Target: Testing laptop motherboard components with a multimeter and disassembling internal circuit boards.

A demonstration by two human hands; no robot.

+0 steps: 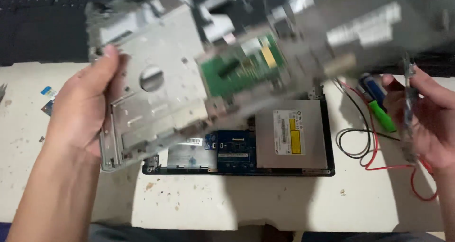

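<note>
The left hand (83,109) grips the grey laptop cover (156,85); right hand (433,123) too. Above the open laptop (265,147), it could slip and hit.

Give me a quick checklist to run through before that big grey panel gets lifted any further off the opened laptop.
1. Left hand grips the grey panel at its edge: ok.
2. Right hand holds the panel's far edge: cannot tell, blurred.
3. Panel free of the laptop base: cannot tell; blur hides any cable.
4. Red and black wires lie beside the base, apart from it: ok.
5. Green-handled screwdriver lies close under the right hand: not ok.
6. Silver disc drive seated in the base: ok.
</note>
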